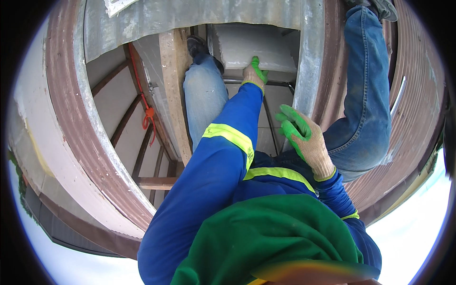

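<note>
My left hand [255,76], in a tan glove with green fingers, reaches into the opening in the roof. It grips the near edge of a pale grey-white board [254,45]; part of the fingers is hidden there. My right hand [306,140], gloved the same way, is held in front of my body beside the right rim of the opening. Its fingers are bent but apart, and nothing shows in them. Close to the left hand, a metal bar [232,80] crosses below the board.
My left leg [204,95] goes down into the opening beside a wooden beam [172,85]; my right leg [363,90] is bent on the brown corrugated roofing [418,95]. A red rope [148,114] hangs knotted at the left. A corrugated grey sheet [190,19] covers the far side.
</note>
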`<state>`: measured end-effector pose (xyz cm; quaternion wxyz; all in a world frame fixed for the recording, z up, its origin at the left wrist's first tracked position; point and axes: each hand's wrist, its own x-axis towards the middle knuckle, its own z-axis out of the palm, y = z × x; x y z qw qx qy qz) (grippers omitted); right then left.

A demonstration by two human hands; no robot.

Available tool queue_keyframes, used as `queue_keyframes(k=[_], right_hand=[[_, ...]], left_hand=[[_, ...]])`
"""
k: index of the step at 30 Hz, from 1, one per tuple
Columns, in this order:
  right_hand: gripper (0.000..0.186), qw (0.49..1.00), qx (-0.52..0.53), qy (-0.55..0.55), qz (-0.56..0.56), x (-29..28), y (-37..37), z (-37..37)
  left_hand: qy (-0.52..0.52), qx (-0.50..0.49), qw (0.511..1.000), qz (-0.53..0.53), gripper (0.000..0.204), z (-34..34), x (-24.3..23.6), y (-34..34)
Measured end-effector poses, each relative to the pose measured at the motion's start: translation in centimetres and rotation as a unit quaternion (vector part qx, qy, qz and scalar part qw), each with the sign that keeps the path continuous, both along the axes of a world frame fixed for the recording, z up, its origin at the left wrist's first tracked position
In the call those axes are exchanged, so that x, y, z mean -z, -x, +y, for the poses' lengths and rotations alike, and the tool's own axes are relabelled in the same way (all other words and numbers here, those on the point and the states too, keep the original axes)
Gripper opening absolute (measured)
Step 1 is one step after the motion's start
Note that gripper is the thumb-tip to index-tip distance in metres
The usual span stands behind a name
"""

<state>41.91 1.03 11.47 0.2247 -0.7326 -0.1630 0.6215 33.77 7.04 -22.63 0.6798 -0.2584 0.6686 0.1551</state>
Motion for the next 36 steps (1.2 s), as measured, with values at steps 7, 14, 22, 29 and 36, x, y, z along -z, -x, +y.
queue_keyframes(k=[7,14,22,29,36], right_hand=[[0.050,1.000,-0.025,0.007,-0.006,-0.2,-0.2,0.3],[0.048,0.998,0.024,-0.042,-0.035,-0.8,0.0,0.9],[0.047,0.983,0.116,-0.133,-0.040,-1.8,-1.7,6.0],[0.068,0.956,0.009,-0.208,-0.207,9.1,-8.4,25.4],[0.113,0.920,-0.077,-0.138,-0.358,18.8,-14.6,39.2]], left_hand=[[0.084,0.332,0.929,0.143,0.058,-5.8,-3.6,2.2],[-0.102,0.441,0.871,0.189,0.055,-3.1,-6.9,2.6],[-0.346,0.298,0.889,-0.035,0.048,2.7,-18.9,4.3],[-0.604,0.354,0.703,0.125,0.058,8.3,-28.3,15.1],[-0.513,0.282,0.760,0.282,0.057,7.2,-28.0,26.1]])
